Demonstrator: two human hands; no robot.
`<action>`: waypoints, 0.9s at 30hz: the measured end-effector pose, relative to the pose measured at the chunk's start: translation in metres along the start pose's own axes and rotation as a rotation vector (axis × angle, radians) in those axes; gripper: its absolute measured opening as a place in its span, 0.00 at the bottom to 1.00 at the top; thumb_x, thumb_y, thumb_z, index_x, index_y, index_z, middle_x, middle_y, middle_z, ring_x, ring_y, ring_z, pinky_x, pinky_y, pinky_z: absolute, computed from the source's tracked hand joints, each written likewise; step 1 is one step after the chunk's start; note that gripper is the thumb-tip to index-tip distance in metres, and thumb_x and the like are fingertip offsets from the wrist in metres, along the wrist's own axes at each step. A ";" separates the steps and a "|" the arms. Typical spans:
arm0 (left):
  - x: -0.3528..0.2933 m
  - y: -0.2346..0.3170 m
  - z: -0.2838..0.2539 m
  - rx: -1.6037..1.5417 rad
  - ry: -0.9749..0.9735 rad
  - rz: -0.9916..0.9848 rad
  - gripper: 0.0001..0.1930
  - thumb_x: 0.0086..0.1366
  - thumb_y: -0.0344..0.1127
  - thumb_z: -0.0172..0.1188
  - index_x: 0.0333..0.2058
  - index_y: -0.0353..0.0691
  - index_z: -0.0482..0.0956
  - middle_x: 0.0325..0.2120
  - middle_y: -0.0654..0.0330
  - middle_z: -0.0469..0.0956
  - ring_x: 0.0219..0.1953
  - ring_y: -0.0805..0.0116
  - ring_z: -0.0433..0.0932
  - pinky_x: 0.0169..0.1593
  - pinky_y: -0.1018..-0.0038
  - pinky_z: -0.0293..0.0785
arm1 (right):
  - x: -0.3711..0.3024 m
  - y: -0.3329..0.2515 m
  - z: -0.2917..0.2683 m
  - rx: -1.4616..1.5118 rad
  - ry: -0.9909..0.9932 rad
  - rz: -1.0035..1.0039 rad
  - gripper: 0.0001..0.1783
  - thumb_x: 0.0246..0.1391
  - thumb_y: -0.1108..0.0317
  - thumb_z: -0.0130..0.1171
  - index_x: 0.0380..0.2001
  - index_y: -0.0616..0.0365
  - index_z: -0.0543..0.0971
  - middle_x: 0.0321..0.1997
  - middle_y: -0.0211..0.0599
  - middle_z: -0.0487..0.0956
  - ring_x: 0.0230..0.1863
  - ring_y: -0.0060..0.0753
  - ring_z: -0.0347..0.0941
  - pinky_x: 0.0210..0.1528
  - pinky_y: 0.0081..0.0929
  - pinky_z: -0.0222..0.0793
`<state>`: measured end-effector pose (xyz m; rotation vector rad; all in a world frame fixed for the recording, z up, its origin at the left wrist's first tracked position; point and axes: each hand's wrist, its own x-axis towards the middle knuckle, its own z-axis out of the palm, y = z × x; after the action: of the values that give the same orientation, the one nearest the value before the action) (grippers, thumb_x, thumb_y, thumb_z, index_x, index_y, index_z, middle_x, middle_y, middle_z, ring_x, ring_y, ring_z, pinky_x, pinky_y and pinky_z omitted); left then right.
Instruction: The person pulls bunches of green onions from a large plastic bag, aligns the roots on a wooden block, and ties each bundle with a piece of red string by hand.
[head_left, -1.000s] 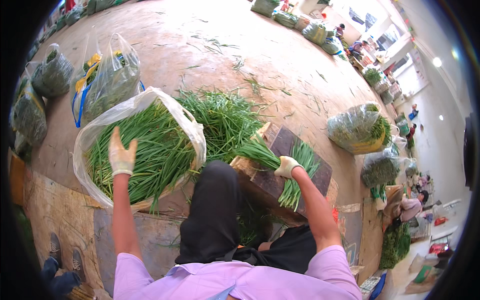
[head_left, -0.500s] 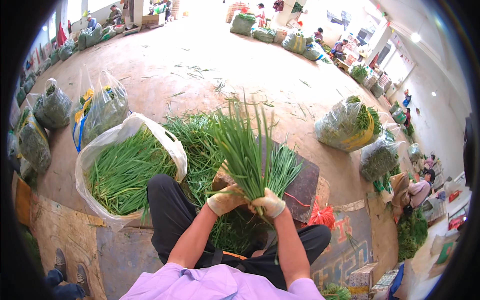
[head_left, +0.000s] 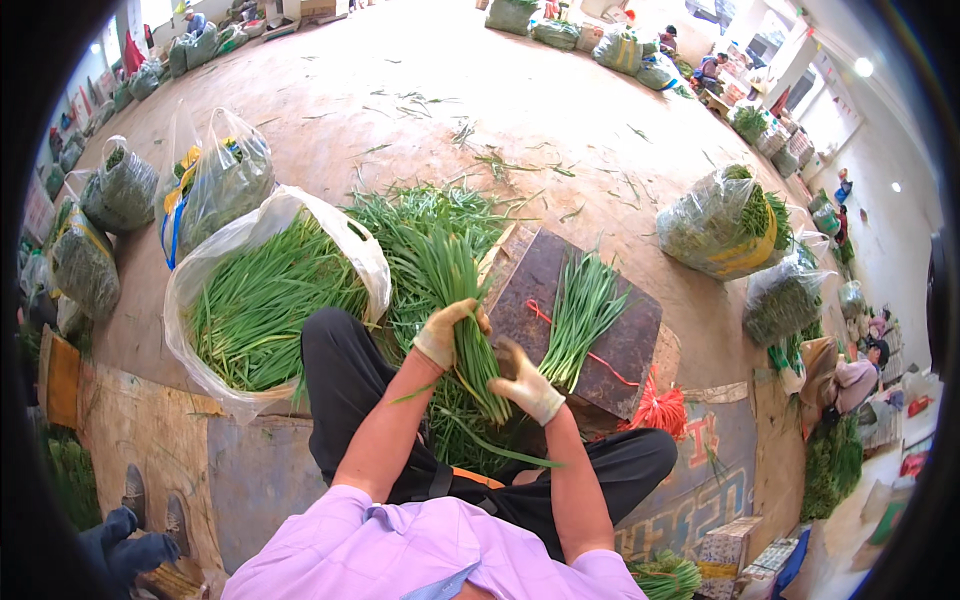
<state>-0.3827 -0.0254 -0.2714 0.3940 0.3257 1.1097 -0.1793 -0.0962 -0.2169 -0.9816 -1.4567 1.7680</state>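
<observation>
In my gloved left hand (head_left: 447,330) is a bunch of garlic chives (head_left: 482,378), gripped around its middle and tilted with the stem ends toward me. My gloved right hand (head_left: 527,385) is beside those stem ends, fingers apart; its thumb side is close to the stems, and whether it touches them I cannot tell. A single long leaf trails from the bunch toward my right forearm. On the dark board (head_left: 520,290) to the right lies another bunch of garlic chives (head_left: 583,315), across a red string (head_left: 612,368).
Left of my knee stands a white plastic bag (head_left: 180,312) full of loose chives. A loose heap of chives (head_left: 400,225) lies ahead. Red strings (head_left: 658,410) hang at the board's near right corner. Filled bags (head_left: 720,225) stand at right. Another person's feet (head_left: 135,492) show at lower left.
The bunch has come down from upright and turned to the left, held now by my left hand alone. My right hand has let go and opened. The board's bunch shows more fully.
</observation>
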 end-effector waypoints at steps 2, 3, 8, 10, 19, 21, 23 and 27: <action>-0.002 0.003 -0.004 0.032 0.057 0.024 0.18 0.66 0.44 0.63 0.44 0.33 0.78 0.35 0.55 0.81 0.34 0.63 0.82 0.40 0.64 0.81 | 0.014 -0.027 0.016 -0.177 0.125 -0.152 0.50 0.48 0.66 0.70 0.70 0.63 0.55 0.64 0.50 0.70 0.64 0.34 0.67 0.66 0.34 0.64; -0.003 0.003 0.017 0.114 0.096 0.102 0.19 0.67 0.45 0.63 0.45 0.34 0.78 0.37 0.55 0.81 0.37 0.64 0.81 0.42 0.65 0.81 | 0.023 -0.025 0.017 -0.366 0.235 -0.191 0.49 0.48 0.64 0.71 0.69 0.62 0.58 0.61 0.50 0.72 0.61 0.35 0.70 0.63 0.33 0.66; -0.010 0.013 0.037 0.202 0.132 0.320 0.29 0.65 0.49 0.65 0.57 0.37 0.73 0.54 0.56 0.77 0.53 0.65 0.76 0.56 0.64 0.75 | 0.074 -0.008 0.037 -0.551 0.573 -0.336 0.20 0.51 0.70 0.69 0.47 0.64 0.80 0.47 0.39 0.81 0.46 0.28 0.77 0.50 0.28 0.73; -0.012 0.016 0.025 0.160 0.096 0.249 0.35 0.61 0.50 0.68 0.62 0.39 0.69 0.58 0.56 0.75 0.57 0.64 0.74 0.59 0.63 0.73 | 0.084 0.000 0.037 -0.384 0.561 -0.413 0.17 0.52 0.74 0.67 0.47 0.64 0.81 0.44 0.35 0.81 0.45 0.25 0.77 0.49 0.25 0.72; -0.025 0.012 0.024 0.182 0.064 0.266 0.36 0.59 0.51 0.70 0.61 0.39 0.70 0.57 0.58 0.75 0.58 0.63 0.73 0.62 0.62 0.70 | 0.072 -0.009 0.054 -0.223 0.429 -0.378 0.30 0.52 0.76 0.67 0.60 0.63 0.72 0.57 0.41 0.77 0.57 0.31 0.74 0.59 0.29 0.69; -0.023 0.006 0.021 0.160 0.084 0.259 0.37 0.58 0.56 0.70 0.61 0.41 0.71 0.56 0.61 0.75 0.58 0.63 0.73 0.62 0.63 0.69 | 0.075 -0.012 0.055 -0.344 0.488 -0.427 0.30 0.51 0.75 0.68 0.59 0.64 0.73 0.56 0.43 0.78 0.57 0.35 0.75 0.59 0.29 0.69; -0.021 -0.001 0.019 0.084 0.034 0.247 0.38 0.58 0.57 0.70 0.61 0.41 0.71 0.56 0.61 0.75 0.58 0.64 0.72 0.63 0.63 0.67 | 0.076 -0.015 0.058 -0.566 0.605 -0.515 0.28 0.49 0.75 0.68 0.55 0.62 0.76 0.53 0.47 0.79 0.52 0.42 0.77 0.55 0.31 0.71; -0.020 -0.008 0.040 0.069 -0.007 0.244 0.36 0.59 0.56 0.70 0.60 0.42 0.72 0.57 0.63 0.74 0.59 0.66 0.71 0.64 0.63 0.65 | 0.075 -0.015 0.048 -0.568 0.666 -0.586 0.19 0.54 0.75 0.64 0.50 0.57 0.80 0.47 0.44 0.82 0.45 0.41 0.79 0.49 0.33 0.73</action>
<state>-0.3668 -0.0529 -0.2391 0.5085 0.3160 1.3378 -0.2586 -0.0545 -0.2086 -1.1129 -1.5789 0.5308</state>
